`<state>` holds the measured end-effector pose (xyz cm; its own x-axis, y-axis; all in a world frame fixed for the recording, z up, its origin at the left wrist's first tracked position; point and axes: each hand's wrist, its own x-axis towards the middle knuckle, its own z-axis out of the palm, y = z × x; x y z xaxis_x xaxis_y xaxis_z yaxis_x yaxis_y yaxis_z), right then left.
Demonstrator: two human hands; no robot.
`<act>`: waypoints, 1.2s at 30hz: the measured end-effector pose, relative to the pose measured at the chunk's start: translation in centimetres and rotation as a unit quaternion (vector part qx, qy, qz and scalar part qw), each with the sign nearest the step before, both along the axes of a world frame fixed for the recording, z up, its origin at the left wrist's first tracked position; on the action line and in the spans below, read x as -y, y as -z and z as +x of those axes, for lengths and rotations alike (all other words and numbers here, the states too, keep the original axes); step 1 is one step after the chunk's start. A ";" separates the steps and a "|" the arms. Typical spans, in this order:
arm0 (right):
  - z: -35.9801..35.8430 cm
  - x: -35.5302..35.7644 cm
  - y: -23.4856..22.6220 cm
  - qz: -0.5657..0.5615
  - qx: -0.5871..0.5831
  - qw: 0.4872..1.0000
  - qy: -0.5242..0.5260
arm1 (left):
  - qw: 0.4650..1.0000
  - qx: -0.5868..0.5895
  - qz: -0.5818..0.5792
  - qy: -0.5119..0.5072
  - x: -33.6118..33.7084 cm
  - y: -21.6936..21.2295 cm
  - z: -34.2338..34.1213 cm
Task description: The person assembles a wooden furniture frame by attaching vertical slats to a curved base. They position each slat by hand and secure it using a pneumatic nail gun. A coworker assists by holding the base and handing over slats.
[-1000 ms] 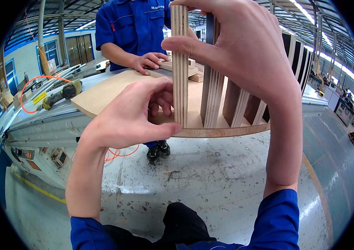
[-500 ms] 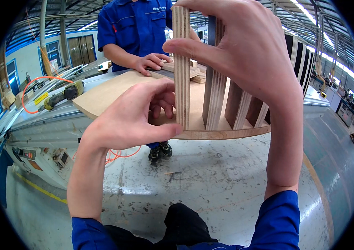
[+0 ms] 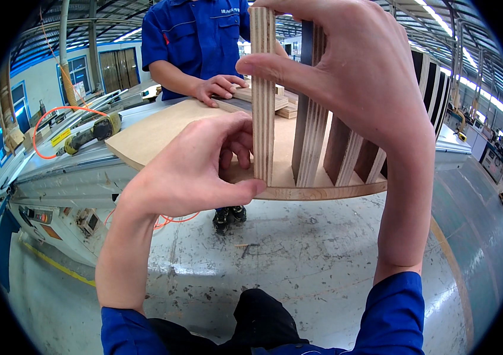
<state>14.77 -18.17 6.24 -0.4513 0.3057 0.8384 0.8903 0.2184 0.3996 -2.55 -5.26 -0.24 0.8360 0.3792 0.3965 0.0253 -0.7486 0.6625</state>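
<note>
An upright plywood strip (image 3: 262, 118) stands in front of me, its layered edge facing me. My right hand (image 3: 361, 74) is closed around its top, thumb on the near side and fingers over the upper end. Low down, my left hand (image 3: 183, 165) curls about the strip's foot. Its thumb tip rests where strip and base board edge meet; the other fingers bend in beside the strip's left face, partly hidden. The strip's foot meets the near edge of a tan base board (image 3: 328, 191). More dark-faced plywood slats (image 3: 309, 139) stand to the right, partly behind my right arm.
Across the table, a co-worker in blue rests a hand (image 3: 219, 87) near stacked wood pieces (image 3: 281, 103). A tan sheet (image 3: 163, 127) overhangs the table. A power drill (image 3: 93, 133) and an orange hose (image 3: 37, 127) lie left. Machines stand at the far right.
The view has shifted slightly, so the strip and slats sit a little farther right. Both my hands keep their places on the strip.
</note>
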 end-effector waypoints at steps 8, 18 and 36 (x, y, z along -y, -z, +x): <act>0.2 0.0 0.0 0.003 0.001 1.000 0.003 | 0.999 0.009 -0.035 0.000 0.5 -0.3 0.2; 0.1 0.0 0.0 0.004 0.002 1.000 0.003 | 1.000 0.001 -0.023 -0.005 0.4 -0.3 0.1; 0.2 -0.4 0.0 0.010 0.000 1.000 -0.007 | 0.999 -0.007 -0.035 0.024 -0.8 0.1 -0.1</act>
